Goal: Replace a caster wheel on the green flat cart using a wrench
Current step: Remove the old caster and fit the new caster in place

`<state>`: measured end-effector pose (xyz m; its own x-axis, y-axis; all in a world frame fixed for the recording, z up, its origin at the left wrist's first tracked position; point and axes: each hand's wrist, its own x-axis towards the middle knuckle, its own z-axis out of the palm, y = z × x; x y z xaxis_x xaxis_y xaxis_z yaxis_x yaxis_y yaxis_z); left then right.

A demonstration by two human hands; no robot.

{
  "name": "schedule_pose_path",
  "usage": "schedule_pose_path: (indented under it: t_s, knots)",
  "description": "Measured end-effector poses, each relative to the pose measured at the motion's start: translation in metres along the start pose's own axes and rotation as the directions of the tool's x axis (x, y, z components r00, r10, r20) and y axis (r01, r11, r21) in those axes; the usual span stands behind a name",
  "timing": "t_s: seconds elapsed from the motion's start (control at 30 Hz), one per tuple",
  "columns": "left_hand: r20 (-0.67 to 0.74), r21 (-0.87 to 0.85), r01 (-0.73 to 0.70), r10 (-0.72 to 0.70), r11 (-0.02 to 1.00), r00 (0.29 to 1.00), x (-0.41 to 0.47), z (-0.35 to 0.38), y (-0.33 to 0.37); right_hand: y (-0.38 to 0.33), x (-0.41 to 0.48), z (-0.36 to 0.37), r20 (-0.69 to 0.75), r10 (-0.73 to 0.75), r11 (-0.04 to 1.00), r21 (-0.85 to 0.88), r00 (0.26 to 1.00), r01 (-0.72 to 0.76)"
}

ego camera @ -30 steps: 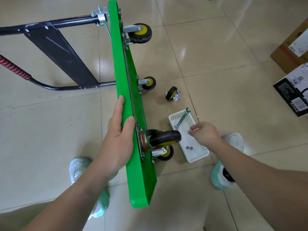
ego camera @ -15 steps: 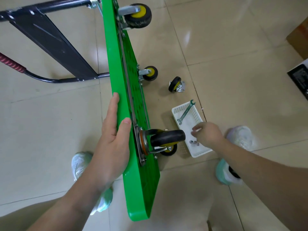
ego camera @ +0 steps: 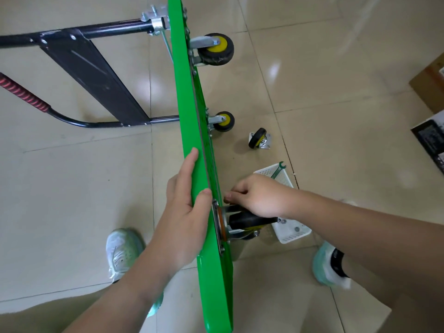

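Green flat cart [ego camera: 192, 111] on edge at frame centre, left hand [ego camera: 185, 212] gripping its rim; new caster [ego camera: 249, 221] apparently seated, right hand [ego camera: 259, 198] fingers curled at its plate, contents indiscernible; wrench [ego camera: 278, 173] lying in basket [ego camera: 293, 234], tightening outstanding.

right hand [ego camera: 259, 197] now at caster [ego camera: 249, 218]

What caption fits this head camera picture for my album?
Left hand steadies the tipped green cart while the right hand reaches its caster wheel.
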<state>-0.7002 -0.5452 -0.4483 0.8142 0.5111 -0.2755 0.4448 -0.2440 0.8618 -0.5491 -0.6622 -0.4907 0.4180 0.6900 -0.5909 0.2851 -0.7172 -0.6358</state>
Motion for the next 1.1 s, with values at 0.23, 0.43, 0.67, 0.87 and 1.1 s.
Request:
schedule_pose_path:
  t_s: [0.23, 0.43, 0.67, 0.87, 1.1]
  knots:
    - [0.032, -0.04, -0.034, 0.035, 0.999, 0.999, 0.004, -0.002, -0.003, -0.007, 0.014, -0.002, 0.137, 0.026, 0.996, 0.075, 0.99, -0.036]
    - [0.035, -0.036, -0.041, 0.043, 0.998, 0.998, 0.005, -0.002, -0.003, -0.005, 0.026, 0.002, 0.103, -0.034, 0.991, 0.131, 0.994, 0.02]
    - [0.047, -0.038, -0.029, 0.031, 0.999, 0.998, 0.004, -0.003, -0.003, -0.008, 0.026, -0.003, 0.119, 0.041, 0.957, 0.282, 0.992, -0.074]
    - [0.052, -0.033, -0.016, 0.018, 0.999, 0.998, 0.004, -0.005, -0.002, -0.008, 0.024, 0.003, 0.057, 0.037, 0.961, 0.271, 0.998, -0.051]
    - [0.056, -0.03, -0.009, 0.011, 0.999, 0.998, 0.004, -0.004, -0.004, -0.01, 0.018, 0.002, 0.06, 0.077, 0.975, 0.204, 0.995, -0.088]
